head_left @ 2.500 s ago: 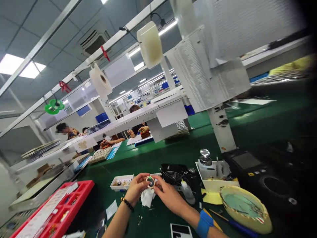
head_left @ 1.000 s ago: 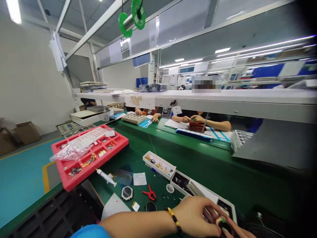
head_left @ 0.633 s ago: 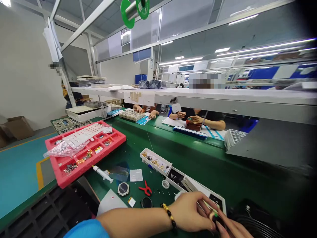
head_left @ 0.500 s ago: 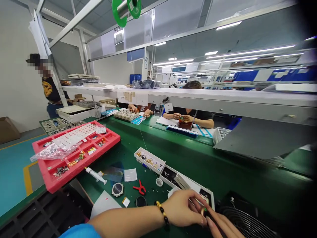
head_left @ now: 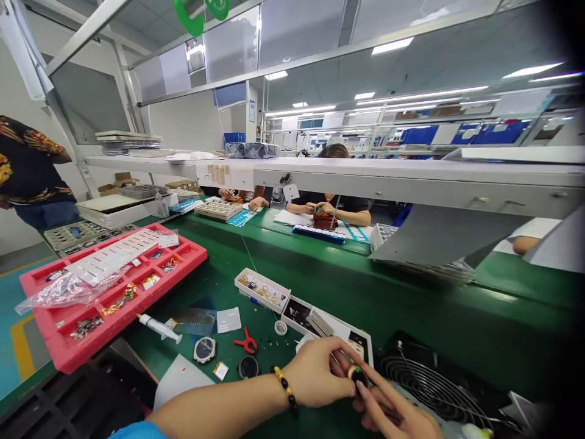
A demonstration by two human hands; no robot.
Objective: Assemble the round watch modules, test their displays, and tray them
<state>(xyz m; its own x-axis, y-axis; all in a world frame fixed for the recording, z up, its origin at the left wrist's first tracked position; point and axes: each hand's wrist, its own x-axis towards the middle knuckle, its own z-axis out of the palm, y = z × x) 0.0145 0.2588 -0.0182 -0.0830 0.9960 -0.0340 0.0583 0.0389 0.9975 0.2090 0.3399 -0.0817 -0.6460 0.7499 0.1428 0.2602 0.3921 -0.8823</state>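
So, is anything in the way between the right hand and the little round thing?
No, nothing visible is in the way. The right hand has its fingers on the small round part, and the left hand is pinching it too.

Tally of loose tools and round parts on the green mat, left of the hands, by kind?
Syringe: 1
Red-handled pliers: 1
Metal-rimmed round dial: 1
Black round disc: 1
Small white ring: 1
Total: 5
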